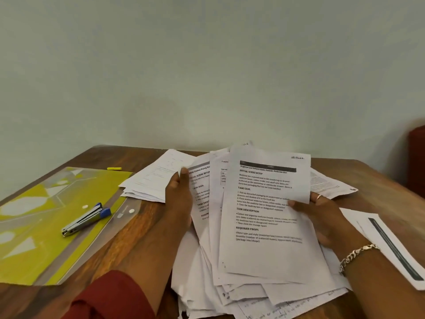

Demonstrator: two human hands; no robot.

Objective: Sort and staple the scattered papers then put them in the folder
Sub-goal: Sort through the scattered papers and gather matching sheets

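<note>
A fanned bundle of printed papers point(264, 217) is lifted over the table's middle, held from both sides. My left hand point(178, 199) grips its left edge, thumb on top. At the bundle's right edge, my right hand point(322, 217) pinches the top sheet with the thumb on the print. More loose papers point(264, 302) lie underneath near the front edge. A second stack of papers point(149, 180) lies beyond my left hand. The yellow-green folder point(41, 217) lies flat at the left with a blue and silver stapler point(86, 219) resting on it.
The wooden table point(128, 240) ends at a pale wall behind. A single sheet with a dark stripe point(393, 247) lies at the right, and another printed sheet point(326, 183) at the back right. A small yellow object point(114, 168) lies behind the folder. Something dark red point(417, 157) stands at far right.
</note>
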